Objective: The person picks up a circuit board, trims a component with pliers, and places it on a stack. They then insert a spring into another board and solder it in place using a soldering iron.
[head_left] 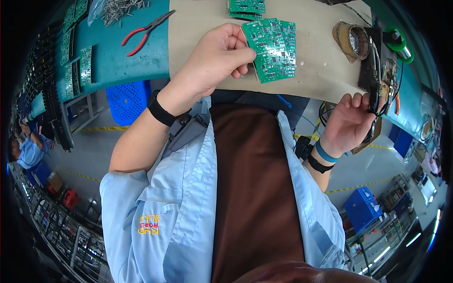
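Note:
My left hand [222,59] pinches a green circuit board panel [273,52] by its left edge, between thumb and fingers. The panel is tilted above the brown sheet on the bench, its small parts facing up. At the bench's right side, my right hand [348,120] has its fingers and thumb closed around the lower end of a dark, slim handle that looks like a soldering iron [374,89]. The iron's tip cannot be made out among the dark parts of the stand. Just beyond the held panel lies a stack of similar green boards [246,6].
Red-handled pliers [145,34] lie on the teal mat [111,61], near a pile of small metal pins [123,8]. More boards [85,66] stand at the left. A round tin [355,40] and a solder spool [400,45] are at the right. A blue stool [127,101] stands below the bench.

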Demonstrator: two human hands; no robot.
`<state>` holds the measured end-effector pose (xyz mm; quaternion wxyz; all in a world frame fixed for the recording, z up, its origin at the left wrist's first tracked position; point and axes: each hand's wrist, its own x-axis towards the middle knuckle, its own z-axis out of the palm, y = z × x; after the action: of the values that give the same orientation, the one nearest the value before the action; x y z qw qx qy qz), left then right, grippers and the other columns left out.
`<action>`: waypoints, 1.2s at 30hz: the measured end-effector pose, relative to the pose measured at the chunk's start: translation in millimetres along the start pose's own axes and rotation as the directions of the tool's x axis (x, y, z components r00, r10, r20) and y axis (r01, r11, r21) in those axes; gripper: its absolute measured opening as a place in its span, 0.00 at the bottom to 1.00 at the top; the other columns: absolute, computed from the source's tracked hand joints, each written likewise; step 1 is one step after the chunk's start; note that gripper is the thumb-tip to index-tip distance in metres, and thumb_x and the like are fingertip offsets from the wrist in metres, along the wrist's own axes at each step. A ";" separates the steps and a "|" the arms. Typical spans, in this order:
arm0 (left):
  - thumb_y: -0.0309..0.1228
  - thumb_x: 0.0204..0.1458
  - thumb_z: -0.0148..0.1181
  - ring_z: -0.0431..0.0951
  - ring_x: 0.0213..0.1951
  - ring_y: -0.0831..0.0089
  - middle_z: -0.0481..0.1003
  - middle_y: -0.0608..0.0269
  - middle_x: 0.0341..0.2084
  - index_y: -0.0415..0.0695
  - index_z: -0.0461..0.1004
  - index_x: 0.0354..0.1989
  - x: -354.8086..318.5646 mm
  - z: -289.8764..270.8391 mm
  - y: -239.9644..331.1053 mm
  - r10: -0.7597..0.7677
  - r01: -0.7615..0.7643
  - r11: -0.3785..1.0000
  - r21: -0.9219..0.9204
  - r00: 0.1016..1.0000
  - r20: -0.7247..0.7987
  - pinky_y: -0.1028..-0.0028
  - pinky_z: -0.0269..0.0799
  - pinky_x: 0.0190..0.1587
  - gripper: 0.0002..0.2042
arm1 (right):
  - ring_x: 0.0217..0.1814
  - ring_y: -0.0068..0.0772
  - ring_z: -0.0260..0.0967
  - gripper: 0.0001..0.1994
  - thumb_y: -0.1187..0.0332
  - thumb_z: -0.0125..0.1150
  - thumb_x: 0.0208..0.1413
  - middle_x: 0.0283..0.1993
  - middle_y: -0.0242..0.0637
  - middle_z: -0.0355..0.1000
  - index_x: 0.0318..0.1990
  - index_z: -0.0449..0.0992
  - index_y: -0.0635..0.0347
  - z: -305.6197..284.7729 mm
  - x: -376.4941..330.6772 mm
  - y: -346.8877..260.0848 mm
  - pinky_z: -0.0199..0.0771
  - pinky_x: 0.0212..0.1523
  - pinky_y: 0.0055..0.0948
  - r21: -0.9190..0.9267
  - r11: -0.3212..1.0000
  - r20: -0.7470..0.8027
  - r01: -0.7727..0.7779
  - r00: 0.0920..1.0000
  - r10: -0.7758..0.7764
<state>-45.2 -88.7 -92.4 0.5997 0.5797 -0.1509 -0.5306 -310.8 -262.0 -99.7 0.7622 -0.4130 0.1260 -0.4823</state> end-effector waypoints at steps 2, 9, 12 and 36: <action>0.23 0.54 0.63 0.75 0.25 0.82 0.75 0.67 0.27 0.39 0.71 0.43 0.4 -0.2 0.0 0.001 -0.001 1.000 -0.013 1.000 0.009 0.81 0.71 0.26 0.10 | 0.52 0.33 0.64 0.20 0.55 0.58 0.68 0.56 0.35 0.70 0.63 0.72 0.48 0.7 -1.1 -1.5 0.63 0.51 0.33 -0.026 1.000 0.016 -0.010 1.000 0.010; 0.23 0.54 0.63 0.75 0.24 0.83 0.75 0.68 0.26 0.39 0.71 0.42 1.2 0.6 1.3 -0.009 0.009 1.000 0.028 1.000 -0.010 0.82 0.71 0.25 0.10 | 0.42 0.41 0.75 0.26 0.53 0.66 0.63 0.49 0.46 0.75 0.60 0.71 0.63 33.3 -19.0 -10.4 0.74 0.45 0.37 -0.496 0.861 0.022 0.116 0.992 -0.120; 0.23 0.54 0.63 0.75 0.24 0.84 0.75 0.68 0.26 0.39 0.71 0.42 2.2 0.0 0.6 -0.008 0.008 1.000 0.026 1.000 -0.008 0.82 0.70 0.24 0.10 | 0.41 0.41 0.77 0.26 0.56 0.70 0.59 0.46 0.49 0.75 0.57 0.72 0.65 56.0 -26.8 -16.5 0.76 0.43 0.36 -0.644 0.747 0.110 0.163 0.987 -0.121; 0.23 0.52 0.64 0.72 0.21 0.84 0.74 0.69 0.23 0.39 0.71 0.40 2.1 0.9 3.4 -0.003 0.004 0.999 0.044 1.000 -0.019 0.83 0.66 0.22 0.09 | 0.40 0.44 0.81 0.21 0.78 0.79 0.42 0.41 0.49 0.80 0.47 0.80 0.67 94.6 -5.8 -26.9 0.80 0.41 0.31 -0.821 0.423 0.503 0.384 0.836 0.219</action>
<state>-43.5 -91.7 -90.2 0.5872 0.5982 -0.1559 -0.5225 -274.8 -214.3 -21.4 0.3958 -0.8783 0.1218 -0.2390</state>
